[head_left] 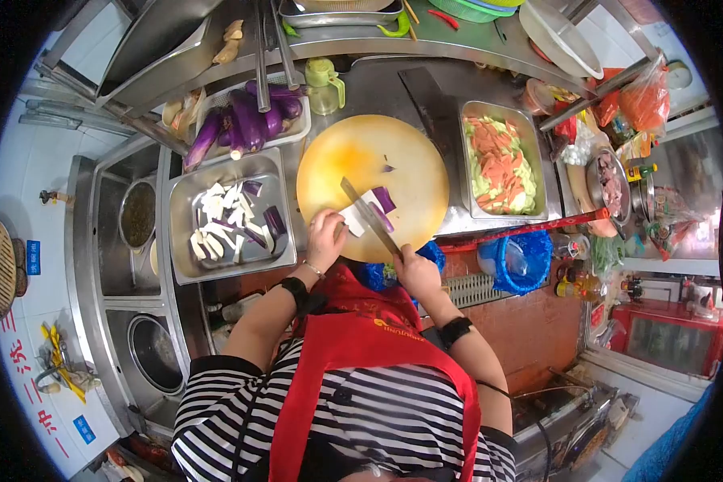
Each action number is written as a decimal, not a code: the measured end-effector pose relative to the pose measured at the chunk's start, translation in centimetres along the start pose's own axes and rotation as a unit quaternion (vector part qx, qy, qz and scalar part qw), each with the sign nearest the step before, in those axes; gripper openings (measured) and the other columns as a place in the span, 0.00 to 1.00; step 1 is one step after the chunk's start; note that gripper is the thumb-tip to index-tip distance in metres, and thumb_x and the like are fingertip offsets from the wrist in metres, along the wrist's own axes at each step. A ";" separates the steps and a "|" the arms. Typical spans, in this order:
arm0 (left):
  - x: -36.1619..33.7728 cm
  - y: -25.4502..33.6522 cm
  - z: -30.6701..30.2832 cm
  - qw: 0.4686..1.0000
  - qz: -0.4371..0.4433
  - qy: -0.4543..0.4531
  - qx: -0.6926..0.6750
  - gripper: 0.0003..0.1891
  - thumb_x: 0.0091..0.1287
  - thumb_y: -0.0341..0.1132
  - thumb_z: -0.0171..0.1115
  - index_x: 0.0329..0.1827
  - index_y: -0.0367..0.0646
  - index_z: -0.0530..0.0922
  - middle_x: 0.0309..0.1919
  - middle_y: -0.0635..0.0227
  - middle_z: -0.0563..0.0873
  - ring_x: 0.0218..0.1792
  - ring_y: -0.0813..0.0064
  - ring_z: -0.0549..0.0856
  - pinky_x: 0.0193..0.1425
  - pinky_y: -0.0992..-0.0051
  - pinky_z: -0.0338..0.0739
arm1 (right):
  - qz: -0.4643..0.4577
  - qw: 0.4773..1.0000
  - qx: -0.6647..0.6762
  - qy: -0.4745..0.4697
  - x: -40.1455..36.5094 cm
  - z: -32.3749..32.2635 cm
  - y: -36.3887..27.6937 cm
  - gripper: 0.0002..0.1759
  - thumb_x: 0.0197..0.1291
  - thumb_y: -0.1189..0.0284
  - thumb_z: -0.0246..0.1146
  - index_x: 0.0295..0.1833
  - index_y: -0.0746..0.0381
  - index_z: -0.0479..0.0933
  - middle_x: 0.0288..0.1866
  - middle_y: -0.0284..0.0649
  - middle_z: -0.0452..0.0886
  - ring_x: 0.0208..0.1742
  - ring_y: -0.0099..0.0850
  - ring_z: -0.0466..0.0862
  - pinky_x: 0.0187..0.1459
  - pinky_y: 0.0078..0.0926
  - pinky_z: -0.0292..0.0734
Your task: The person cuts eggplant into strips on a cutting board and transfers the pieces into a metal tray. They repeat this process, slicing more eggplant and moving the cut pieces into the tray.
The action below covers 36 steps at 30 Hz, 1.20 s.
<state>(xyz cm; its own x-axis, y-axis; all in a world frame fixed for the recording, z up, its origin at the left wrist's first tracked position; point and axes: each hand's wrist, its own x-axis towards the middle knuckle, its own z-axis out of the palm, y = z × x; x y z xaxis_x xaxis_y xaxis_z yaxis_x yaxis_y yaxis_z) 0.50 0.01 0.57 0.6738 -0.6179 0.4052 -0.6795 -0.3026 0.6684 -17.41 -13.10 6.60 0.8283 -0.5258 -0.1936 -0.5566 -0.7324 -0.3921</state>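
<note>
On the round cutting board lie pieces of purple-skinned eggplant with white flesh. My right hand is wrapped round the handle of a knife, whose blade lies across the eggplant and points up and left. Fingers bent, my left hand presses on the white cut eggplant just left of the blade. A metal tray beside the board holds cut eggplant strips. Whole eggplants fill a tray behind it.
Right of the board stands a metal tray of sliced orange and green vegetables. A green-lidded jug is behind the board. Sinks are at the left. A red bar and a blue-lined bin are at the right.
</note>
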 end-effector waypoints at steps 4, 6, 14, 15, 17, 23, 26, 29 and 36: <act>0.2 0.1 0.5 0.999 0.035 0.005 0.019 0.08 0.49 0.30 0.65 0.31 0.45 0.76 0.39 0.64 0.77 0.44 0.59 0.76 0.49 0.64 0.68 | -0.002 0.999 -0.031 -0.013 1.3 0.6 -0.5 0.15 0.62 0.59 0.51 0.37 0.62 0.66 0.20 0.51 0.79 0.23 0.47 0.81 0.24 0.44 0.76; 0.1 0.0 0.3 0.999 0.032 0.008 0.023 0.07 0.49 0.30 0.66 0.30 0.45 0.76 0.39 0.64 0.78 0.43 0.59 0.76 0.49 0.63 0.69 | -0.007 0.999 -0.034 -0.011 1.1 0.3 -0.5 0.15 0.62 0.59 0.50 0.37 0.62 0.66 0.20 0.51 0.79 0.23 0.47 0.81 0.23 0.44 0.76; 0.2 -0.1 0.4 0.994 0.082 0.024 0.075 0.06 0.49 0.31 0.66 0.27 0.46 0.76 0.38 0.67 0.77 0.42 0.61 0.75 0.50 0.62 0.68 | -0.006 0.999 -0.043 -0.013 1.5 1.0 -1.1 0.16 0.62 0.58 0.49 0.36 0.62 0.67 0.20 0.51 0.79 0.22 0.46 0.81 0.23 0.43 0.77; 0.3 0.0 0.3 0.993 0.084 0.025 0.076 0.06 0.49 0.31 0.66 0.27 0.46 0.76 0.38 0.67 0.77 0.42 0.61 0.75 0.50 0.62 0.68 | -0.002 0.999 -0.045 -0.015 1.7 0.8 -1.3 0.17 0.63 0.58 0.49 0.36 0.62 0.67 0.20 0.51 0.79 0.22 0.46 0.81 0.23 0.43 0.77; 0.3 0.1 0.0 0.994 0.081 0.019 0.078 0.05 0.49 0.31 0.65 0.26 0.47 0.77 0.38 0.68 0.77 0.42 0.61 0.75 0.50 0.62 0.67 | -0.009 0.999 -0.032 -0.013 1.1 -0.2 -1.2 0.17 0.63 0.58 0.49 0.37 0.62 0.67 0.20 0.51 0.79 0.22 0.47 0.81 0.23 0.43 0.77; 0.2 0.6 -0.2 0.992 0.071 0.022 0.098 0.04 0.50 0.32 0.65 0.27 0.47 0.78 0.38 0.68 0.77 0.41 0.62 0.76 0.52 0.62 0.66 | -0.003 0.998 -0.060 -0.035 1.2 1.6 -1.5 0.16 0.62 0.58 0.48 0.38 0.62 0.68 0.21 0.51 0.79 0.23 0.47 0.81 0.23 0.43 0.77; 0.1 0.2 -0.2 0.994 0.064 -0.004 0.085 0.06 0.51 0.32 0.66 0.30 0.44 0.78 0.40 0.66 0.78 0.44 0.62 0.75 0.54 0.63 0.65 | -0.025 0.998 -0.052 -0.010 1.6 0.7 -1.1 0.16 0.61 0.59 0.50 0.38 0.62 0.69 0.21 0.49 0.79 0.21 0.45 0.81 0.22 0.42 0.77; -0.1 0.3 -0.4 0.998 0.024 0.018 0.057 0.06 0.52 0.32 0.65 0.31 0.44 0.78 0.40 0.65 0.78 0.44 0.61 0.75 0.54 0.63 0.65 | -0.032 0.999 -0.032 0.009 0.5 -0.1 -1.3 0.15 0.61 0.59 0.50 0.37 0.62 0.68 0.21 0.50 0.79 0.21 0.45 0.81 0.22 0.42 0.77; -0.5 0.1 0.3 0.997 0.012 0.034 0.069 0.08 0.49 0.33 0.66 0.32 0.46 0.79 0.39 0.66 0.79 0.44 0.61 0.76 0.51 0.63 0.66 | -0.012 0.999 -0.019 -0.023 1.4 1.4 -2.2 0.15 0.61 0.59 0.51 0.37 0.62 0.67 0.21 0.52 0.79 0.23 0.48 0.81 0.26 0.45 0.77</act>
<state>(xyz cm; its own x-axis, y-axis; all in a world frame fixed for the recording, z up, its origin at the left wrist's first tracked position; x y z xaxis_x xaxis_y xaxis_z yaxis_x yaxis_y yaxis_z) 0.03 0.11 0.22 0.6727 -0.5760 0.4644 -0.7252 -0.3886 0.5684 -14.91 -11.64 5.97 0.8429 -0.4880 -0.2266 -0.5381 -0.7611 -0.3623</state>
